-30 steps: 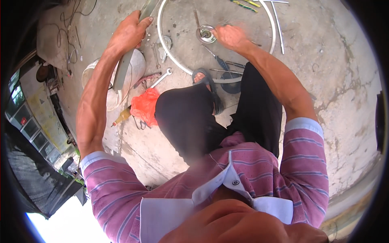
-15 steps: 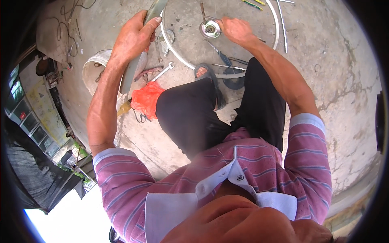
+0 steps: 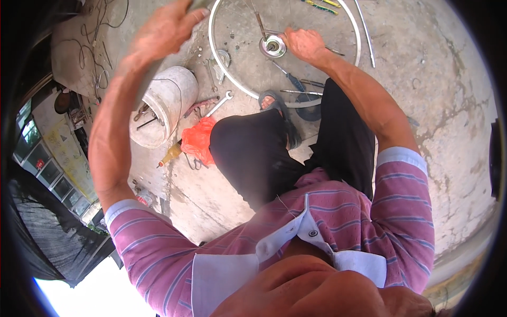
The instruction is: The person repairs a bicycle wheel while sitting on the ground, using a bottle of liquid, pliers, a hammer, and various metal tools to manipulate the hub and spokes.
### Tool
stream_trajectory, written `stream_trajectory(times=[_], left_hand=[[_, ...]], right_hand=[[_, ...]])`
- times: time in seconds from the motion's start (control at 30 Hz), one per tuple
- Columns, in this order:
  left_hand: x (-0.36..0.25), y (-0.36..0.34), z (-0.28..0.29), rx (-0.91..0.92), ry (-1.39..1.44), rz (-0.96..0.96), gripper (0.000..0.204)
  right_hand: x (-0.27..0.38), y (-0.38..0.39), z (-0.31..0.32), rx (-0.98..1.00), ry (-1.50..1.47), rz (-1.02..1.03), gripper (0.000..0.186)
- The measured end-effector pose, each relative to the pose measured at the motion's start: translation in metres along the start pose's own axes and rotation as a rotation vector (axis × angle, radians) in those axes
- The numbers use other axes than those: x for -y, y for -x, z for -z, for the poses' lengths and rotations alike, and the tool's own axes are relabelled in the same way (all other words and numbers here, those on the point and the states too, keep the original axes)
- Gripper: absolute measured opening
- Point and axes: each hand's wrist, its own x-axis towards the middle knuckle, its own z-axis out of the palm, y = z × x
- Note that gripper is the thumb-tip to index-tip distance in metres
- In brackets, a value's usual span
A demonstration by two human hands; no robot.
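My left hand (image 3: 166, 31) is raised at the upper left, its fingers closed round a long greyish curved band (image 3: 143, 84) that runs behind my forearm. The band's far end leaves the top of the picture. My right hand (image 3: 305, 44) is closed beside a round metal hub (image 3: 273, 46) on the floor, knuckles up. What its fingers hold, if anything, is hidden. A white wheel rim (image 3: 213, 38) lies flat round the hub. Against the hub leans a rusty rod (image 3: 260, 24).
A tipped white bucket (image 3: 182, 90) with metal pieces inside lies left of my knee. Near it are an open-ended wrench (image 3: 219, 104), a red plastic bag (image 3: 197, 141) and a yellow-handled tool (image 3: 170, 156). A dark-handled screwdriver (image 3: 294, 81) rests inside the rim. My sandalled foot (image 3: 269, 100) touches its near side.
My left hand has swung left and upward with the curved band, which uncovers more of the bucket. My right hand stays beside the hub.
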Motion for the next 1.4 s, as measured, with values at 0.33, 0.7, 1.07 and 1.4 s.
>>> stream_trajectory(times=[0.33, 0.7, 1.07, 1.4], left_hand=[[0.073, 0.002, -0.045, -0.128, -0.056, 0.093, 0.032], [0.050, 0.050, -0.032, -0.107, 0.495, 0.253, 0.031], [0.064, 0.049, -0.075, -0.001, 0.515, 0.312, 0.031], [0.074, 0.001, -0.086, -0.036, -0.045, -0.015, 0.041]], right_hand=[[0.014, -0.011, 0.009, 0.063, -0.064, -0.043, 0.051], [0.013, -0.021, 0.003, 0.107, -0.094, -0.047, 0.052], [0.016, -0.030, -0.022, 0.030, -0.042, 0.028, 0.049], [0.021, -0.034, -0.022, 0.012, 0.019, 0.053, 0.047]])
